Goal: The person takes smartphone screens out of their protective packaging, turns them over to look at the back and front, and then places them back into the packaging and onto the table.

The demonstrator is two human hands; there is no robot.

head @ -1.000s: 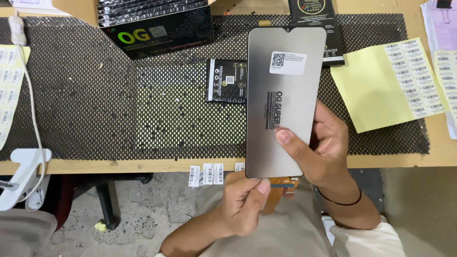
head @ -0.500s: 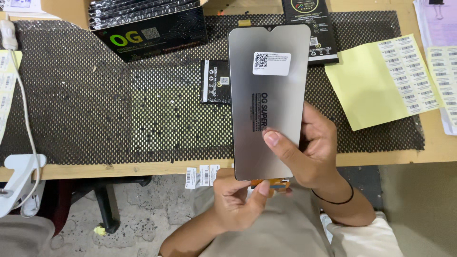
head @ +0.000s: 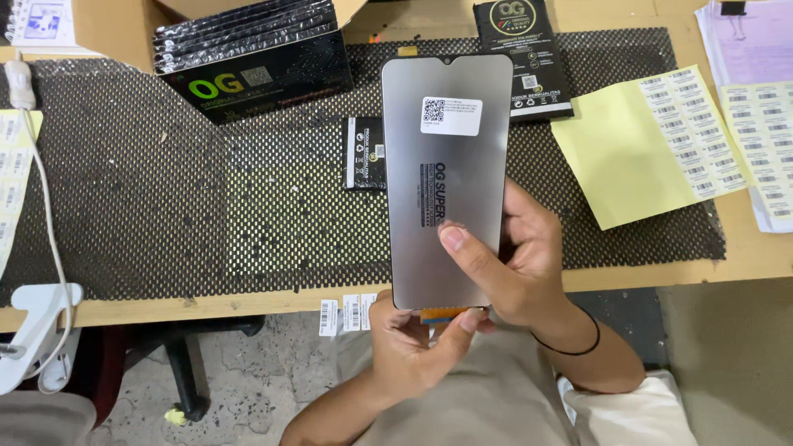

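- Holding the bottom end of a grey phone screen panel [head: 446, 182], the left hand [head: 413, 347] sits nearest the body, fingers curled up around the lower edge where a strip of orange ribbon [head: 443, 314] peeks out.
- The right hand [head: 516, 256] grips the panel from its right side, thumb pressed flat on the front face and fingers wrapped behind; a thin black band [head: 570, 339] circles that wrist.
- The panel stands upright in the view, lifted above the table edge, notch end away from the body, with a small white sticker [head: 451, 116] near the top.
- Compared with half a second ago, the panel sits a little lower and more central in the view, and the thumb rests at much the same spot on it; the left hand has stayed under the bottom edge.
- A black mesh mat [head: 165, 206] covers the wooden table [head: 743, 256] beneath the panel; both look unmoved.
- A small black pack [head: 363, 154] lies on the mat just left of the panel, partly hidden by it.
- A yellow sheet [head: 619, 157] with rows of white labels [head: 690, 132] lies to the right, its place unchanged.
- Farther off, an open black box [head: 256, 74] of wrapped flat items sits at the upper left, and a black flat package [head: 524, 58] lies behind the panel's top right corner.
- A white cable [head: 45, 215] runs down the left edge.
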